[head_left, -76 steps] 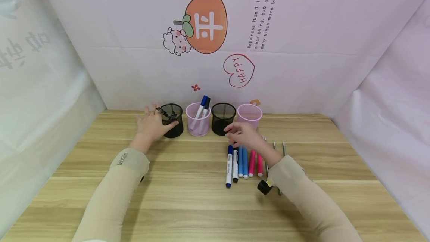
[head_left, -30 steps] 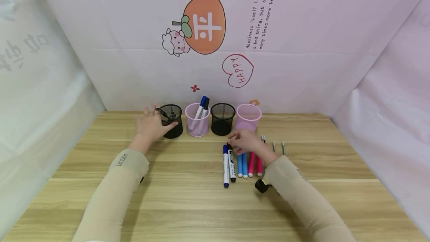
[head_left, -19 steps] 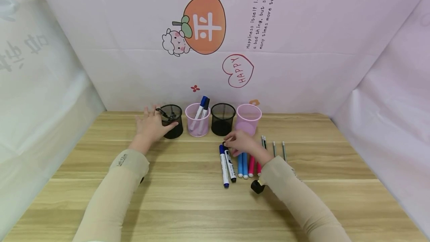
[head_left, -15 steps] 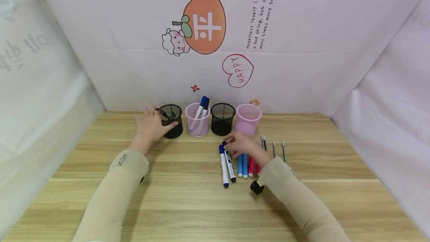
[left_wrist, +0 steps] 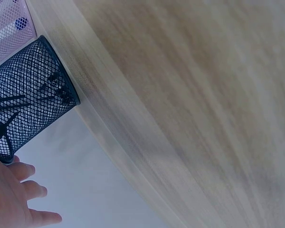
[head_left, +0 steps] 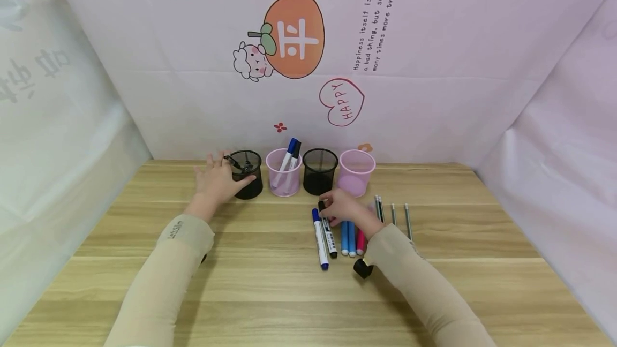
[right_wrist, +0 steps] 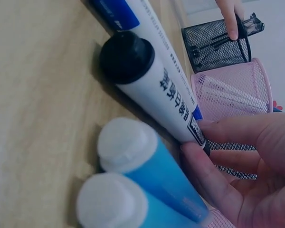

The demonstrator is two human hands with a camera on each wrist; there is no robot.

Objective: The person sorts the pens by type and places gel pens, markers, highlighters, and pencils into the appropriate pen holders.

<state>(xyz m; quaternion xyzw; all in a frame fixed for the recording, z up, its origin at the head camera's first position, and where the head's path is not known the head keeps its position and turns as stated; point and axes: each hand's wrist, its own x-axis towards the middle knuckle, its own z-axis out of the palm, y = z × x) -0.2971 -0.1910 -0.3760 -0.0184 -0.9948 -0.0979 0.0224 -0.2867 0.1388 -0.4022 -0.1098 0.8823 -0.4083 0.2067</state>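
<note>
My right hand (head_left: 348, 209) pinches the capped end of a black marker (head_left: 330, 237) between thumb and fingers; the right wrist view shows this marker (right_wrist: 154, 90) with its white barrel angled on the table. Close along its left side lies a blue marker (head_left: 320, 240). My left hand (head_left: 217, 180) rests against the leftmost black mesh pen cup (head_left: 248, 189), thumb across the front and other fingers extended behind. Slim black items, kind unclear, stand in that cup. In the left wrist view, the left fingers (left_wrist: 34, 190) stretch loosely past the cup's rim.
A pink mesh cup (head_left: 284, 187) holds a blue and a black marker. Beside it stand another black cup (head_left: 319, 181) and another pink cup (head_left: 355, 178). Light blue pens (head_left: 348, 240), a pink pen (head_left: 361, 242) and several pencils (head_left: 408, 221) lie around the right forearm.
My right hand has shifted left, from over the pens onto the black marker. The capped ends of the black and blue markers have swung left. My left hand has stayed put.
</note>
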